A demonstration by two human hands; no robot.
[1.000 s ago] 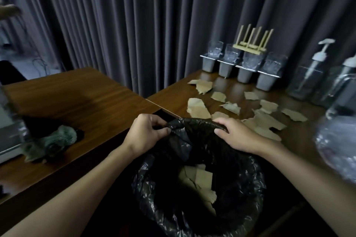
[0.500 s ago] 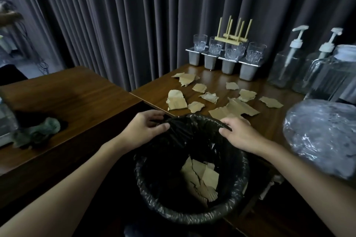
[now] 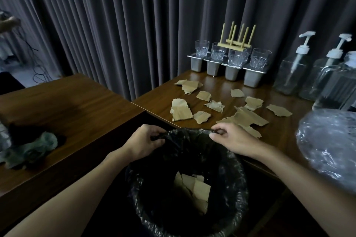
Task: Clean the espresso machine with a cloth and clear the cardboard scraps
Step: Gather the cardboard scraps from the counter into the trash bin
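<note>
With both the left hand (image 3: 143,141) and right hand (image 3: 230,137) pinching the bin liner (image 3: 187,135) rim (thin plastic), a hard tug could tear it, spilling cardboard scraps (image 3: 192,188).

left grip (image 3: 143,141): I see it pinching the black bag (image 3: 231,175) rim
right grip (image 3: 231,138): pinching same rim, far edge
scraps (image 3: 181,110): scattered on surface (image 3: 158,100); some inside bag
cloth (image 3: 28,150): crumpled, my left

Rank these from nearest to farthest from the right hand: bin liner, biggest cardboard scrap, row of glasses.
1. bin liner: its rim pinched in the right hand.
2. biggest cardboard scrap: on the table just beyond the hand.
3. row of glasses: far back, against the curtain.
</note>
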